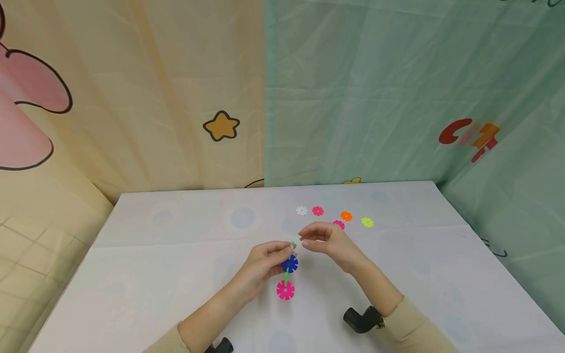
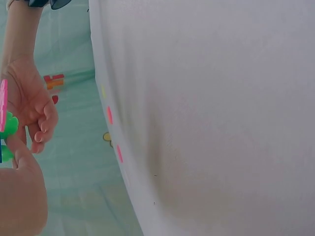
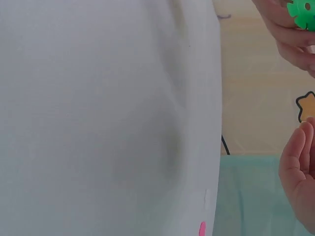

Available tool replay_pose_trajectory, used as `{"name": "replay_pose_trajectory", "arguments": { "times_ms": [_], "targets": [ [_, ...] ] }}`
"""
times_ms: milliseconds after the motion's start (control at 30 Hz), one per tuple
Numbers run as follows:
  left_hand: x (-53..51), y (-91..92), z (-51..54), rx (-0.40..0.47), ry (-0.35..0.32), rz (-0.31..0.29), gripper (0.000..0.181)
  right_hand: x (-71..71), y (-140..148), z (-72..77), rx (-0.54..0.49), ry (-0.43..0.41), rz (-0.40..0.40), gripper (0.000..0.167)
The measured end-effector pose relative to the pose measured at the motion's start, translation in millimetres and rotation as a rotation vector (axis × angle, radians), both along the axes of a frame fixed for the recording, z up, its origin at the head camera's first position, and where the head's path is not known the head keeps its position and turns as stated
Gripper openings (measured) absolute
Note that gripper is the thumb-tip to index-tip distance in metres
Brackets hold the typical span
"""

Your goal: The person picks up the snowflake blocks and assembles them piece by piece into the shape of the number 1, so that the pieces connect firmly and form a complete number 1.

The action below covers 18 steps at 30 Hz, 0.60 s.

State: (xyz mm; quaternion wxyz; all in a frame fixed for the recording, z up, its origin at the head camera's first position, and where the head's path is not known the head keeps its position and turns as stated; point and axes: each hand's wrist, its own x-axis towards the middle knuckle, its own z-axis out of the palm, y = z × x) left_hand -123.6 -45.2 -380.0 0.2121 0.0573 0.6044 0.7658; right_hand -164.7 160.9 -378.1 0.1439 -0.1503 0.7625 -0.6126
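My left hand pinches the upper end of a joined chain of notched discs above the table. In that chain a blue disc is joined by an edge-on green disc to a pink disc at the bottom; another green piece shows at the fingertips. The right wrist view shows a green disc at the left hand's fingers. Just right of the chain is my right hand, fingers bent loosely and apart from it, with nothing visible in them. The left wrist view shows that right hand relaxed.
On the white table, beyond the right hand, lie loose discs: white, pink, orange, yellow and another pink one partly hidden by the hand. Patterned curtains stand behind the table.
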Motion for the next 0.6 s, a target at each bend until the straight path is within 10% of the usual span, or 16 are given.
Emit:
{"name": "replay_pose_trajectory", "arguments": {
  "times_ms": [600],
  "targets": [
    [-1.2,-2.0,2.6,-0.048,0.001,0.037,0.048,-8.1,59,-2.0,-0.004,-0.072,-0.211,0.041]
  ]
}}
